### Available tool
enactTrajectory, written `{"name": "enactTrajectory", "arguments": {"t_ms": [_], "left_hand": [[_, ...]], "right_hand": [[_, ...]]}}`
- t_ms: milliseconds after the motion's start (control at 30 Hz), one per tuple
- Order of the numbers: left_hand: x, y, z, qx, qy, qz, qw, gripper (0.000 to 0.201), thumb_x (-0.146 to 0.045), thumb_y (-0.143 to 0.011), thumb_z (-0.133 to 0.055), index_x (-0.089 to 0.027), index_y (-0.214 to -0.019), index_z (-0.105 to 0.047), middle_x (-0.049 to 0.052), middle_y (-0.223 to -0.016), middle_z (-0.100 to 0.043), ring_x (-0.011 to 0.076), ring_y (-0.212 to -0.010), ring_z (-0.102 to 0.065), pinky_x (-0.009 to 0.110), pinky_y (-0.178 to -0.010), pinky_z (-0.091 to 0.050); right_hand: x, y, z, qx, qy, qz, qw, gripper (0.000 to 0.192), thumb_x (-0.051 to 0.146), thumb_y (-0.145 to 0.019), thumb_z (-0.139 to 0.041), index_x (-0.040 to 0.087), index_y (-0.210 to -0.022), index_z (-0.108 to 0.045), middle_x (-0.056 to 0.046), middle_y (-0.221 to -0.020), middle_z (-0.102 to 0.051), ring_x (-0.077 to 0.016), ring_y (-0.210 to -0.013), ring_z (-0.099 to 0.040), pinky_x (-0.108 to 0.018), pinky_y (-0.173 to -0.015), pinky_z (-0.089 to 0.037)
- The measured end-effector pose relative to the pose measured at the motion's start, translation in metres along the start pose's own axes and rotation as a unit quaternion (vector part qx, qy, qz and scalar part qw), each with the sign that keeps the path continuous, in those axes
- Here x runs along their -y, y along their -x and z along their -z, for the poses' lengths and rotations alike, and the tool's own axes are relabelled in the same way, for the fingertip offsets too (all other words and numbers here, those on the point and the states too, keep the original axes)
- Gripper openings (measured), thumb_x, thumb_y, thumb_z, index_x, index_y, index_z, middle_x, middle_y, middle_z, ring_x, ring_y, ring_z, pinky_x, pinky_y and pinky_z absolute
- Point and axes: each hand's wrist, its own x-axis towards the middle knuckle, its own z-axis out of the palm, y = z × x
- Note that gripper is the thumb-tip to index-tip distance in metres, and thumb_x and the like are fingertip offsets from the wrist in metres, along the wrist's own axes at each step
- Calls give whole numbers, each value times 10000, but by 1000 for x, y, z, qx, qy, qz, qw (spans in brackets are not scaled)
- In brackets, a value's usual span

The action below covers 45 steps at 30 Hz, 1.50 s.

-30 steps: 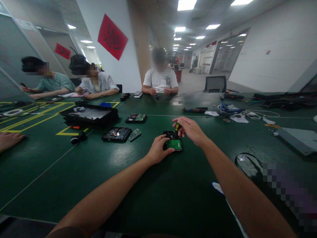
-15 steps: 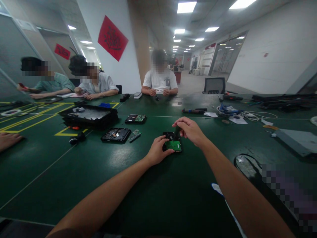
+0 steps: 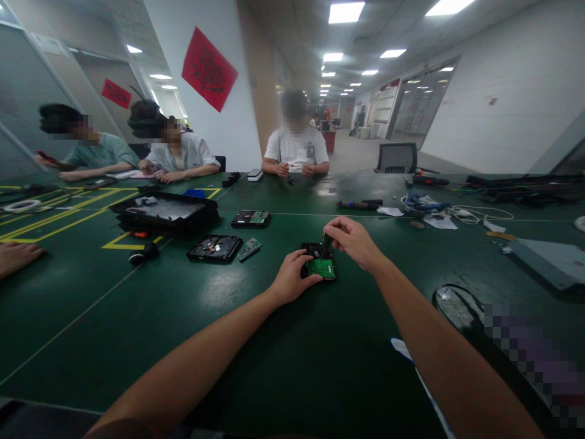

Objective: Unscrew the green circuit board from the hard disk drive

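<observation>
A hard drive (image 3: pixel 313 249) with a green circuit board (image 3: pixel 323 268) facing up lies on the dark green table. My left hand (image 3: pixel 292 277) grips it from the left, thumb along the near edge and fingers over the far left side. Above the drive, my right hand (image 3: pixel 350 239) is closed around a small screwdriver (image 3: pixel 326 244) with a dark and yellow handle. The screwdriver points down at the drive; its tip is too small to make out. To the left are a loose circuit board (image 3: pixel 250 249), an opened drive casing (image 3: pixel 214 248) and another hard drive (image 3: pixel 251 219).
A stack of black trays (image 3: pixel 164 210) stands at the left. Tools (image 3: pixel 359 205), cables (image 3: pixel 475 211) and a grey metal box (image 3: pixel 546 259) lie to the right. Three people sit across the table, and another person's hand (image 3: pixel 21 259) rests at the left edge.
My right hand's fingers have shifted around the screwdriver, and more of its yellow-marked handle shows. My left hand and the hard drive stay in place.
</observation>
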Motion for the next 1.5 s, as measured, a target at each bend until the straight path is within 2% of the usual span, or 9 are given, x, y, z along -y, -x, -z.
{"name": "enactTrajectory", "arguments": {"t_ms": [233, 367, 500, 600, 800, 967, 1167, 1333, 1500], "left_hand": [[5, -1, -5, -14, -6, -16, 1000, 598, -497, -841, -795, -213, -1343, -638, 142, -1491, -531, 332, -1402, -482, 507, -1179, -403], [6, -1, -6, -15, -7, -15, 1000, 601, -506, -845, -787, -203, -1343, -640, 145, -1491, -530, 326, -1408, -474, 500, -1184, -398], [4, -1, -3, -7, -5, -8, 1000, 602, -508, -845, -786, -210, -1346, -637, 144, -1498, -524, 335, -1417, -463, 511, -1185, -397], [2, 0, -1, -3, -4, -5, 1000, 598, -511, -851, -779, -215, -1351, -635, 142, -1503, -521, 337, -1419, -462, 515, -1181, -401], [2, -1, -2, -7, -4, -11, 1000, 595, -503, -849, -782, -220, -1351, -636, 138, -1502, -523, 333, -1414, -469, 521, -1175, -407], [4, -1, -2, -6, -4, -8, 1000, 610, -507, -842, -787, -215, -1354, -630, 143, -1496, -527, 338, -1410, -474, 524, -1173, -404], [3, -1, -2, -4, -5, -8, 1000, 604, -515, -843, -783, -212, -1344, -640, 141, -1498, -524, 337, -1413, -467, 512, -1181, -401], [5, -1, -4, -7, -5, -11, 1000, 609, -507, -839, -790, -222, -1353, -633, 139, -1498, -526, 338, -1409, -476, 523, -1177, -401], [6, -1, -5, -11, -4, -14, 1000, 622, -504, -831, -799, -213, -1355, -633, 147, -1497, -528, 337, -1404, -482, 514, -1171, -410]], "right_hand": [[1, 1, -4, 37, -43, -13, 998, 305, 482, -947, -595, 203, -1028, -686, -74, -1041, -734, -92, -554, -547, -228, -446, -384], [2, 0, -4, 30, -46, -18, 998, 309, 434, -961, -552, 206, -1092, -714, -58, -962, -713, -105, -583, -552, -233, -464, -380], [3, 0, -1, 2, 7, 19, 1000, 247, 444, -889, -676, 209, -956, -715, -13, -827, -671, -121, -639, -546, -244, -548, -432], [2, 0, -1, -11, 4, 6, 1000, 240, 435, -862, -713, 203, -893, -661, -9, -812, -673, -120, -611, -550, -247, -535, -435], [3, 2, -5, 37, -43, -23, 998, 262, 460, -942, -612, 209, -1015, -639, -54, -988, -742, -84, -516, -528, -225, -436, -379], [3, 2, -5, 49, -40, -15, 998, 303, 428, -963, -560, 231, -1154, -690, -46, -964, -720, -104, -570, -580, -225, -455, -409], [2, 0, 0, -2, 14, 6, 1000, 240, 441, -882, -692, 201, -880, -684, -21, -791, -679, -124, -606, -566, -226, -484, -408], [3, 1, -3, 18, -21, -14, 1000, 257, 454, -914, -652, 201, -951, -671, -60, -973, -752, -86, -516, -538, -225, -437, -387], [3, 2, -5, 43, -64, -18, 997, 324, 465, -973, -555, 207, -1084, -716, -77, -1016, -728, -104, -585, -608, -232, -473, -442]]}}
